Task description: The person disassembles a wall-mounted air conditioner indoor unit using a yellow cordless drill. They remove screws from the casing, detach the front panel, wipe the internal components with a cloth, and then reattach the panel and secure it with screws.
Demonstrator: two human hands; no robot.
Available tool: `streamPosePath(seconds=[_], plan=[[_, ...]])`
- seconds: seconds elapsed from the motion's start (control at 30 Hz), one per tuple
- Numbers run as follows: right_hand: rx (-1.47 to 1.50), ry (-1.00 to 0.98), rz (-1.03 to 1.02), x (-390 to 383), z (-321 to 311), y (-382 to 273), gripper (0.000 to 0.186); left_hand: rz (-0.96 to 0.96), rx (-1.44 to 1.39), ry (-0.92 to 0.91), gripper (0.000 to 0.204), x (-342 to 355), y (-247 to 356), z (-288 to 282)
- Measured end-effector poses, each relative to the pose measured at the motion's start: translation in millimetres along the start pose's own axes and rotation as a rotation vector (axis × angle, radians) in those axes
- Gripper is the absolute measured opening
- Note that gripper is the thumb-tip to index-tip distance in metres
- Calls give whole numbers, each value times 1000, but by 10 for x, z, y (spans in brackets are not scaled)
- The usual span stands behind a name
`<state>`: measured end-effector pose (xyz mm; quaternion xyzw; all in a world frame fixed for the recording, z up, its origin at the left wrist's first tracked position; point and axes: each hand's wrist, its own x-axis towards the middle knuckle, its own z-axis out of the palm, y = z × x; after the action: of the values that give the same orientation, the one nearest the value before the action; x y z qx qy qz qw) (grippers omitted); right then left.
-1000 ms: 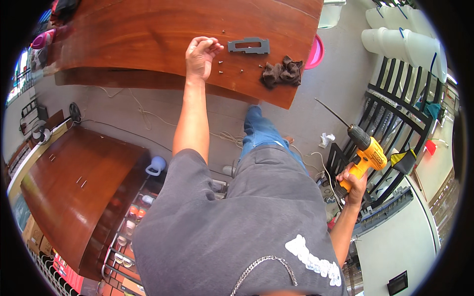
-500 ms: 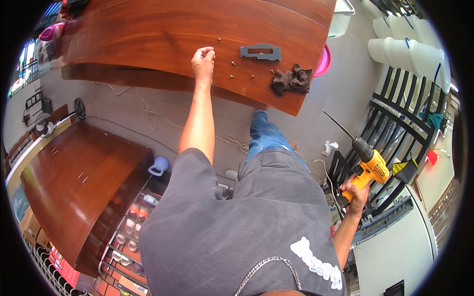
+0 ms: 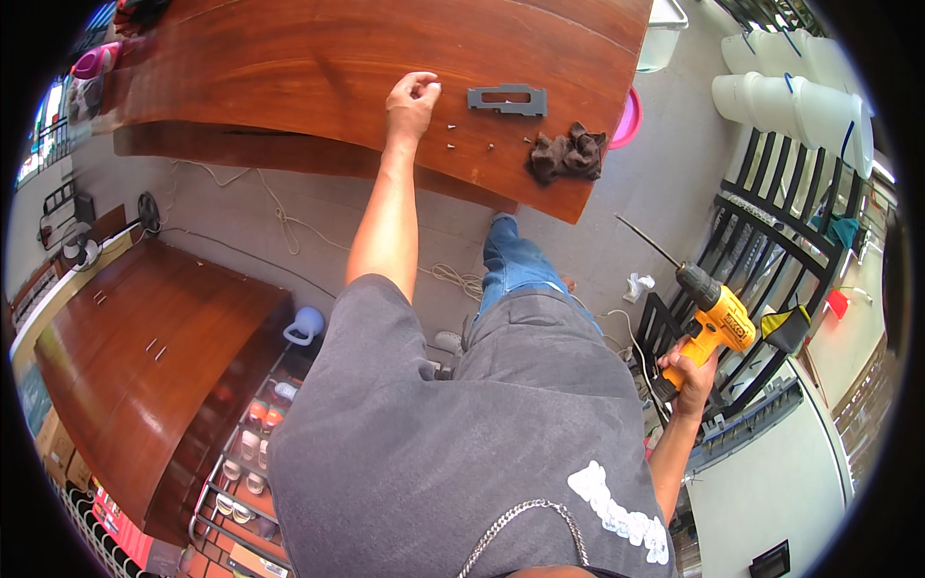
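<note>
My left hand [image 3: 412,104] is over the reddish-brown wooden table [image 3: 289,67], its fingers curled toward the thumb. The fingertips cover the spot where a small screw lay, so what is between them is hidden. Several small screws [image 3: 451,126] lie on the wood just beside this hand. To their right rests a dark grey plastic bracket [image 3: 508,112] with a long slot, and near the table corner a crumpled dark brown cloth [image 3: 567,154]. Off to the right, my right hand [image 3: 690,374] grips the handle of a yellow cordless drill [image 3: 723,326], its long bit pointing up and left.
White buckets [image 3: 800,104] stand at the far right above a black slatted rack [image 3: 771,207]. A pink basin [image 3: 628,118] shows past the table edge. Cables [image 3: 453,277] run over the floor. At left are a brown cabinet [image 3: 164,356] and a shoe rack [image 3: 236,472].
My left hand has moved right and slightly farther out, and its fingers now cover the far screw. The drill stays in my right hand, shifted only slightly in the picture.
</note>
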<state>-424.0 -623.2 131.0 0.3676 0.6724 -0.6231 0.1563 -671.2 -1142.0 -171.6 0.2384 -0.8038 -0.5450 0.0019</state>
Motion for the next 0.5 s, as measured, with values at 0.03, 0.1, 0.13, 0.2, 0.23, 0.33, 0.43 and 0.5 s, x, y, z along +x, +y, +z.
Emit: streamPosePath(seconds=[0.03,0.1,0.13,0.2,0.23,0.33,0.43,0.5], plan=[[-4,4,-1,-9,-5,12,59,92,130,-70,30,-20,68,8],[0,6,-1,-23,-15,40,62,231,391,-198,39,-97,198,58],[7,5,0,-28,-19,55,65,242,457,-258,45,-131,254,90],[10,9,5,-42,-27,84,67,305,555,-357,55,-176,332,156],[5,15,10,-52,-33,99,67,321,583,-390,58,-185,353,179],[1,19,9,-85,-48,141,66,412,649,-434,63,-125,366,246],[-12,19,8,-123,-72,183,63,342,462,-414,58,-24,338,251],[-13,23,14,-147,-86,214,62,219,327,-357,60,55,326,230]])
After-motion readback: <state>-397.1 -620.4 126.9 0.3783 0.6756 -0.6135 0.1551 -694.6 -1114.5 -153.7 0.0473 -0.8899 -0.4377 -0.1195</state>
